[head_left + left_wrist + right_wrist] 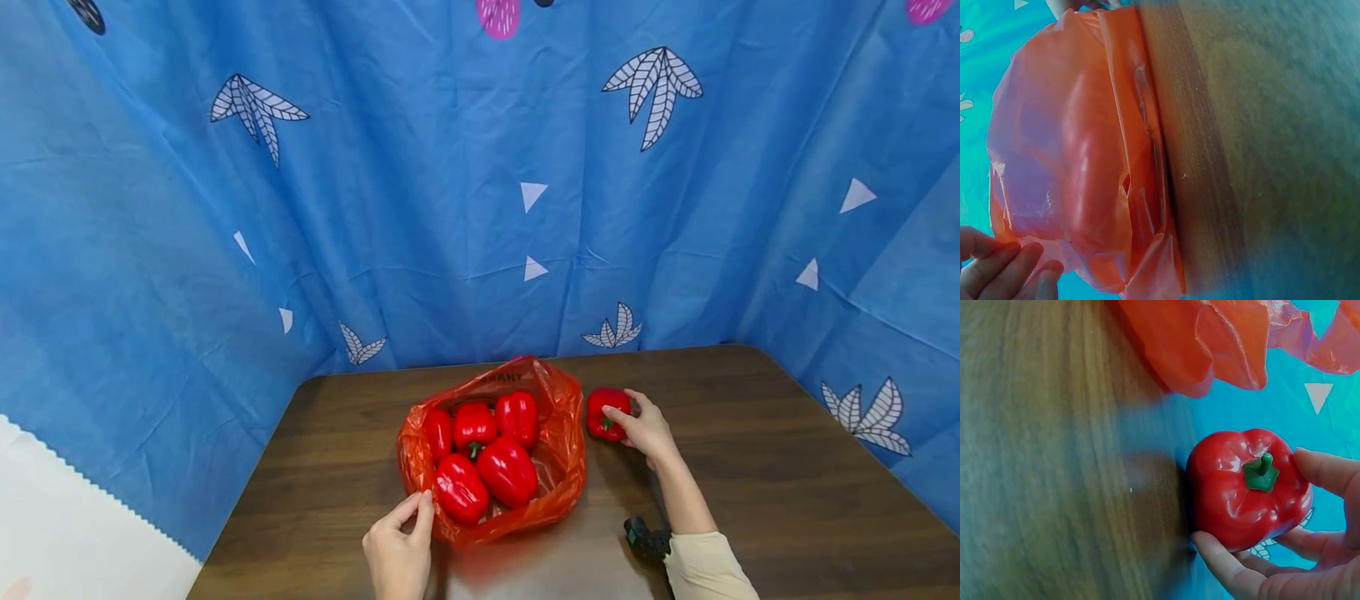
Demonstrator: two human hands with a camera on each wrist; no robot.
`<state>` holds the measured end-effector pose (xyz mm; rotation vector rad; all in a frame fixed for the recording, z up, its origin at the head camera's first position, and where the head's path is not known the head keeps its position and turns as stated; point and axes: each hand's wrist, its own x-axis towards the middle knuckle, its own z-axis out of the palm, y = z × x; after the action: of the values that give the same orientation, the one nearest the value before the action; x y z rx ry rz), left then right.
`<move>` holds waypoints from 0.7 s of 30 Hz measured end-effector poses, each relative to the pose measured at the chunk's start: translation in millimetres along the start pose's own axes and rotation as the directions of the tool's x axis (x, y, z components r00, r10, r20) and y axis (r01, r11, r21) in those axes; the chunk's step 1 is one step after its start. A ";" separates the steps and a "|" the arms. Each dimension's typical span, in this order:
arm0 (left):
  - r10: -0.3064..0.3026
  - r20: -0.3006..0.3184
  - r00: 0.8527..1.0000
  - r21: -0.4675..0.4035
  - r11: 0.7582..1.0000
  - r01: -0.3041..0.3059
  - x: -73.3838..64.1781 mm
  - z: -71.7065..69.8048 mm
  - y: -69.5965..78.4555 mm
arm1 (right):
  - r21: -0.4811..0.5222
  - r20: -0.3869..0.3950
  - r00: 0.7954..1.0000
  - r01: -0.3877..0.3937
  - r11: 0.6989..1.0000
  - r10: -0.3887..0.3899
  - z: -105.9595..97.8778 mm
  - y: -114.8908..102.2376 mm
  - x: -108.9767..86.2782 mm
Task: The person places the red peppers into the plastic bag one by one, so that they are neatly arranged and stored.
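Note:
An orange-red plastic bag [558, 500] stands with its mouth wide, several red bell peppers [507, 472] lying inside. At the near left of its rim, my left hand [401, 543] pinches the plastic between thumb and fingers. In the left wrist view, those fingers [1007, 269] are at the bag's edge, and a pepper's red shape shows through the film. Right of the bag, my right hand [647, 427] holds another red bell pepper [1241, 494] with thumb and fingers on its sides. Its green stem faces the right wrist camera, and its lower side is right at the tabletop.
Both the bag and the single pepper are on a dark wooden table [337, 467]. Blue patterned curtain [465, 208] hangs behind the table and along its sides. A small black device [647, 540] sits by the right wrist, near the beige sleeve [705, 567].

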<state>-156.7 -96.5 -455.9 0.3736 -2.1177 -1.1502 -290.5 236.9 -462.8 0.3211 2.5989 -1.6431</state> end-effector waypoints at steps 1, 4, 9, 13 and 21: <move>0.006 -0.004 1.000 0.001 1.000 -0.006 -0.1 -0.2 -0.2 | 0.000 -0.004 1.000 0.002 1.000 -0.002 0.4 -0.1 -0.2; 0.030 -0.018 0.999 -0.004 1.000 -0.030 0.0 -0.3 -1.5 | -0.004 -0.018 1.000 0.005 1.000 -0.005 0.8 -0.6 -0.1; 0.070 -0.037 0.997 0.012 0.997 -0.070 1.6 0.5 -3.0 | -0.014 -0.046 0.999 0.008 1.000 -0.009 -2.0 -5.7 -1.8; 0.054 -0.031 0.998 0.025 0.998 -0.053 1.7 0.5 -1.3 | -0.002 -0.058 0.998 0.008 1.000 -0.008 -7.0 -12.9 -4.7; 0.022 -0.009 1.000 0.022 1.000 -0.021 1.1 0.1 1.9 | 0.045 -0.078 0.997 0.028 0.999 -0.024 -14.4 -25.2 -10.1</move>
<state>-157.4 -96.0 -453.9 0.3647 -2.1223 -1.1122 -284.7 237.9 -432.7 0.3615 2.6341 -1.7355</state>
